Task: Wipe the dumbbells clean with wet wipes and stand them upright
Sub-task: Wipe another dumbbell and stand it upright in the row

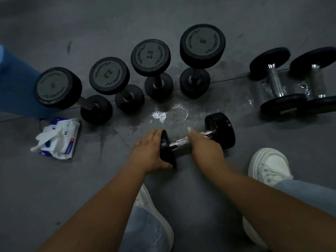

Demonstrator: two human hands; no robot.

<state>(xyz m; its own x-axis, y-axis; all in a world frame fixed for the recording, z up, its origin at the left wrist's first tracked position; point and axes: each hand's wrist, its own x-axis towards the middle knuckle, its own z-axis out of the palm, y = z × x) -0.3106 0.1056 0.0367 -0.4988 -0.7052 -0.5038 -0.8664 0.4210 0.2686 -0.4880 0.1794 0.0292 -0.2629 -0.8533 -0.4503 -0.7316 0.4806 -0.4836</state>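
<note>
I'm standing over a person who crouches on the grey rubber floor (pixel 200 188), bare forearms reaching forward. A black round-headed dumbbell with a chrome handle (pixel 221 130) lies on its side just in front of them, its handle running from lower left to upper right.

The left hand (pixel 152 151) grips the nearer head, fingers curled over the top of the rim and the thumb hooked under the bottom. The right hand (pixel 206 148) is over the handle, fingers bent down around it with a white wet wipe (pixel 189 130) held beneath them. That hand is blurred, so I can't make out how tightly it grips. A shiny wet patch (pixel 171 113) on the floor spreads just beyond the dumbbell.

Behind that, four more black dumbbells stand on end in a row, grey caps up: the left-end dumbbell marked 5 (pixel 57 87), the first 2.5 dumbbell (pixel 109 75), the second 2.5 dumbbell (pixel 150 55) and the right-end dumbbell marked 5 (pixel 202 44).

Well apart to the right, two chrome-handled dumbbells lie on their sides, side by side: the inner lying dumbbell (pixel 276 82) and the outer lying dumbbell (pixel 317 80). An open white-and-blue pack of wet wipes (pixel 68 140) sits on the floor to the left, with loose sheets spilling out. Beside it is a blue object (pixel 16 84), and white shoes (pixel 269 164) are planted near the dumbbell.
</note>
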